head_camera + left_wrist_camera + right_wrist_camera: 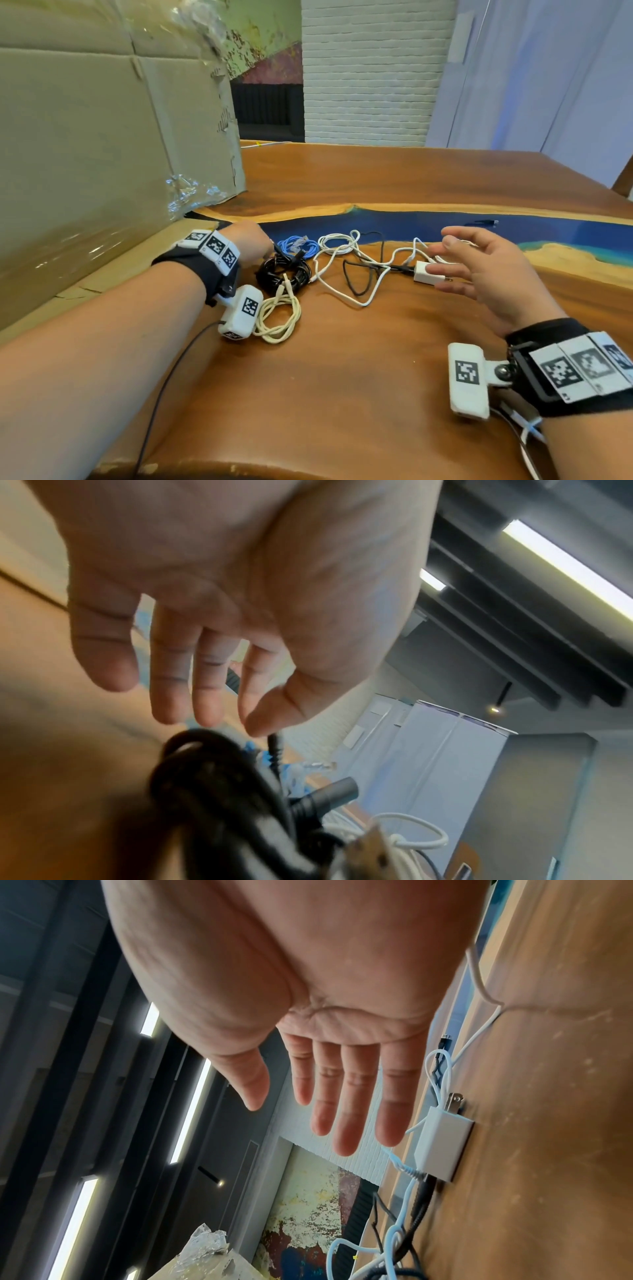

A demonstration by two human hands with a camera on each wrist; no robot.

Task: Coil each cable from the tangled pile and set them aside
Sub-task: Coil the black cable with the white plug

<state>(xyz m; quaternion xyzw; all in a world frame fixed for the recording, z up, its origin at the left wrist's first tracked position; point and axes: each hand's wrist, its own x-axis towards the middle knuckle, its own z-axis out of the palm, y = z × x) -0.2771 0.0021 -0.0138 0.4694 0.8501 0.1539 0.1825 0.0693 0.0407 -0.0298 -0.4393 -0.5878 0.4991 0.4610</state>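
A tangle of white cables [337, 265] and a thin black cable [356, 282] lies mid-table, joined to a white charger [424, 277]. My right hand [442, 255] hovers just above the charger [441, 1148], fingers [342, 1123] straight and spread, holding nothing. To the left sit three coiled cables: black [284, 275], blue [298, 245] and cream [279, 318]. My left hand [255, 241] is over the black coil [212, 777]. Its thumb and forefinger [253, 721] pinch the upright black plug end [276, 748].
A large cardboard box [85, 154] wrapped in plastic film stands along the left side. The wooden table [342, 377] has a blue resin strip across it, with a small black connector [491, 222] lying on it. White wall and panels stand behind.
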